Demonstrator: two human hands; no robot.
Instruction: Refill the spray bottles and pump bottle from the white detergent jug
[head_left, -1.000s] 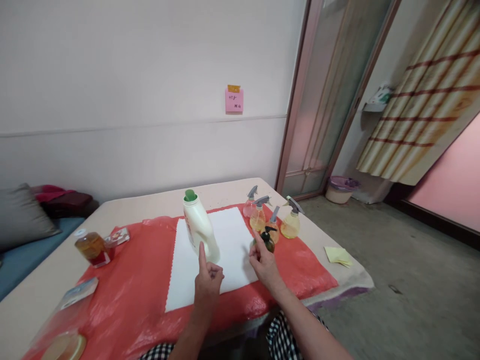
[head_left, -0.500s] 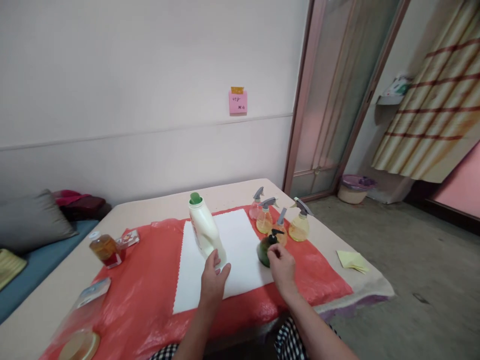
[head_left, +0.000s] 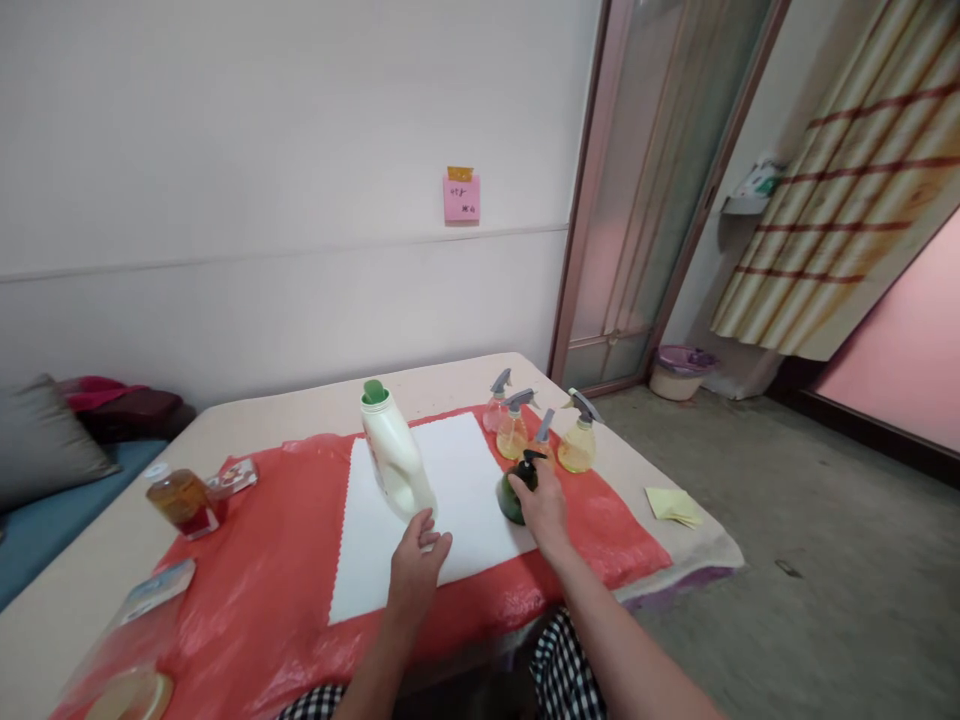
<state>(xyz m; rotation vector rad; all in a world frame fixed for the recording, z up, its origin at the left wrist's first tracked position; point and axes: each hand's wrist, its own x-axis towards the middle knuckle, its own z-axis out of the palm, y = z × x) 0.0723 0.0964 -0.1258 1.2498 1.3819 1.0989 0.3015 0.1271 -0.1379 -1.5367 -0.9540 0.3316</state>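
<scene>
A dark green pump bottle [head_left: 509, 503] with a black pump head stands at the right edge of the white sheet [head_left: 465, 540]. My right hand [head_left: 545, 508] is closed around its right side, thumb across the front and the other fingers mostly hidden behind. On the left of the sheet stands a large pale green detergent bottle [head_left: 397, 455], its green inner spout showing at the uncapped mouth. Just in front of its base, my left hand [head_left: 417, 565] is open and holds nothing, fingers loosely curled and thumb apart.
Several spray bottles [head_left: 577, 445] with grey triggers stand behind the pump bottle. On the red plastic sheet's [head_left: 262, 560] left side are an amber liquid bottle [head_left: 184, 502], a small packet [head_left: 234, 477] and a clear lidded container [head_left: 135, 695]. Yellow sticky notes [head_left: 673, 505] lie at the table's right.
My right hand has moved from beside the pump bottle onto it, its fingers going round the body. My left hand stays near the detergent bottle's base. The whole view has shifted slightly.
</scene>
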